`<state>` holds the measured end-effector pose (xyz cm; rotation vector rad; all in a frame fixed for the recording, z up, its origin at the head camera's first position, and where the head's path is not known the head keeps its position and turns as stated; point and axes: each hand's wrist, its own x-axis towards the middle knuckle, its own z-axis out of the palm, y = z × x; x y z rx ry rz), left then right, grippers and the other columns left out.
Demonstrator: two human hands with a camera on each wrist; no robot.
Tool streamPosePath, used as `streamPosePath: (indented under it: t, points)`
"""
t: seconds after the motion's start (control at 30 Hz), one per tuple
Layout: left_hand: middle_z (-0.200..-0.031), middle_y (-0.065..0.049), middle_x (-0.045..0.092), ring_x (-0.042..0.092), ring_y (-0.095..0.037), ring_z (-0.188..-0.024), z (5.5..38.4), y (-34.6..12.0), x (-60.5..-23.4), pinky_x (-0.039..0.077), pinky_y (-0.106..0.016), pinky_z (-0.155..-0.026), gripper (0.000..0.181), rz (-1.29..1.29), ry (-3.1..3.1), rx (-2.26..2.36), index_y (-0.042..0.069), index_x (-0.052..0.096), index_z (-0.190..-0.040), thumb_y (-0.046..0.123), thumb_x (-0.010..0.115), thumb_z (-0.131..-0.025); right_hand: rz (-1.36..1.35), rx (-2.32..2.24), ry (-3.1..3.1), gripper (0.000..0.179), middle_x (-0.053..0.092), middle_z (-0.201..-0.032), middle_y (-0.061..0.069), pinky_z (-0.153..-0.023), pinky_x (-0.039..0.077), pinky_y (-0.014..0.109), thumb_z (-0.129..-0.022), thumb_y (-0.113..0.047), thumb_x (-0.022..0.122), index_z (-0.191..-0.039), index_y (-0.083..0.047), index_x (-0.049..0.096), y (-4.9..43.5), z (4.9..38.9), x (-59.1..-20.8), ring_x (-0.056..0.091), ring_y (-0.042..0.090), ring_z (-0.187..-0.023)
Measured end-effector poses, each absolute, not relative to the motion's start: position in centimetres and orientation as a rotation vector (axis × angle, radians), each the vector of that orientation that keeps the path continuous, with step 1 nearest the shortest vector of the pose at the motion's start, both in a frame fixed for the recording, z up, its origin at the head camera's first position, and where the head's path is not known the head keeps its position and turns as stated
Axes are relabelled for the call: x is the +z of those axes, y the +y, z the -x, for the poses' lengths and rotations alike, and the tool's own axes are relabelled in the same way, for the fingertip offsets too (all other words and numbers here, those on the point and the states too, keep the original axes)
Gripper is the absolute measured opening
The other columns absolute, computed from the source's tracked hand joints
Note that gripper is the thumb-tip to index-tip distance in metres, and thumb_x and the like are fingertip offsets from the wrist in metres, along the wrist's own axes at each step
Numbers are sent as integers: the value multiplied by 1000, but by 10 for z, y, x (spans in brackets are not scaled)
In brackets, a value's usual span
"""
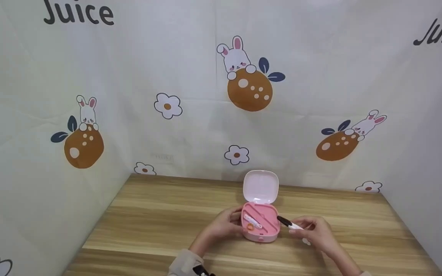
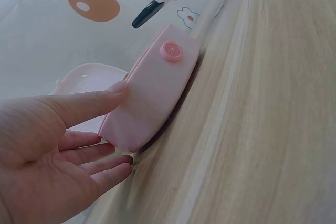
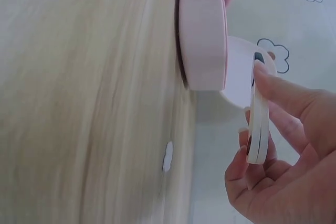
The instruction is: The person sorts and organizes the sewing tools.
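A pink box (image 1: 261,238) stands on the table with its pale lid (image 1: 261,186) raised at the back. Inside, a white printed tube (image 1: 253,221) and a small orange ring-shaped piece (image 1: 250,227) lie in its left part. My left hand (image 1: 226,222) holds the box at its left side, the thumb against its wall. Just right of the box, my right hand (image 1: 315,232) grips a white marker (image 3: 258,124) with a black cap, between thumb and fingers. The cap end (image 2: 147,14) points toward the box, apart from it in the left wrist view.
A small flat white piece (image 3: 167,157) lies on the wooden table (image 1: 159,214) beneath my right hand. Pale sheeting (image 1: 190,130) printed with rabbits, oranges and flowers walls the table at the back and sides.
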<state>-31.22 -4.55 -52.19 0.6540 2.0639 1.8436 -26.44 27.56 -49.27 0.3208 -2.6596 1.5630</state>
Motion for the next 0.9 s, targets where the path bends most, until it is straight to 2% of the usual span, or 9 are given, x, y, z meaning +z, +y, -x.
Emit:
streamPosePath:
  t: [0.37,0.53,0.9]
  points:
    - [-155,-37,46,48,-49,-144,310,-45,-522,61,-40,-100,84,-607,2035,1865,-14,36,-156,-16,73,-80,-152,1481,-2627,31,70,-78,4,-56,50,18,-77,-6,91,-104,4,80,249,267,-488,60,9,-67]
    - [-155,-36,46,47,-48,-145,311,-45,-521,59,-43,-104,84,-604,2049,1856,-13,37,-156,-15,74,-81,-99,1457,-2605,30,68,-74,2,-54,46,17,-75,-5,92,-101,4,81,237,271,-488,58,9,-65]
    - [-154,-35,48,50,-47,-143,311,-46,-521,61,-40,-99,84,-633,2036,1852,-12,36,-157,-15,72,-81,-120,1449,-2568,27,68,-73,2,-55,45,17,-75,-2,91,-99,4,81,220,277,-488,56,8,-64]
